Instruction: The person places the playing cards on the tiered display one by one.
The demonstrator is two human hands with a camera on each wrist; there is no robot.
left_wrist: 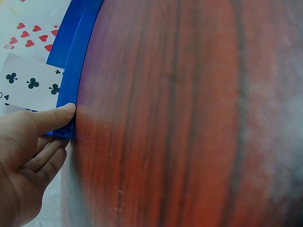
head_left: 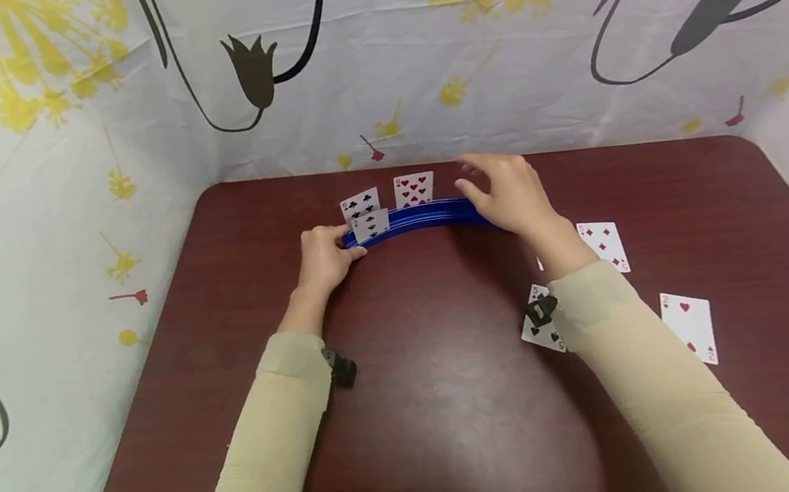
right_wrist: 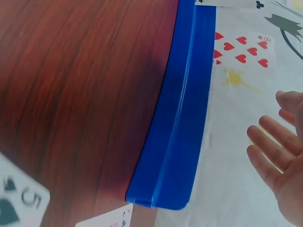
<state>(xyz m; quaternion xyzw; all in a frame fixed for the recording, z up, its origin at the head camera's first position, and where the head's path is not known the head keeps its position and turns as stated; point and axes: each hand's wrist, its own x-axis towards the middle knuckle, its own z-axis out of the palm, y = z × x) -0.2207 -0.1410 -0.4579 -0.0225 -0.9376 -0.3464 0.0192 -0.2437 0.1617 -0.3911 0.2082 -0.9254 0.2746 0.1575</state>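
A curved blue playing-card holder (head_left: 428,214) stands near the back of the table. My left hand (head_left: 324,260) pinches its left end, thumb on the front face, as the left wrist view shows. In the holder stand a six of clubs (head_left: 361,203), a low club card (head_left: 371,226) in front of it, and an eight of hearts (head_left: 414,189) towards the middle. My right hand (head_left: 514,194) hovers by the holder's right end with its fingers spread and loosely bent. In the right wrist view this hand (right_wrist: 286,161) is apart from the holder and holds nothing.
Face up on the right of the table (head_left: 452,440) lie a five of diamonds (head_left: 604,242), a two of hearts (head_left: 689,322) and a five of spades (head_left: 539,335), partly under the right wrist's camera. Another card's edge shows beside the right forearm. Patterned fabric walls border the table.
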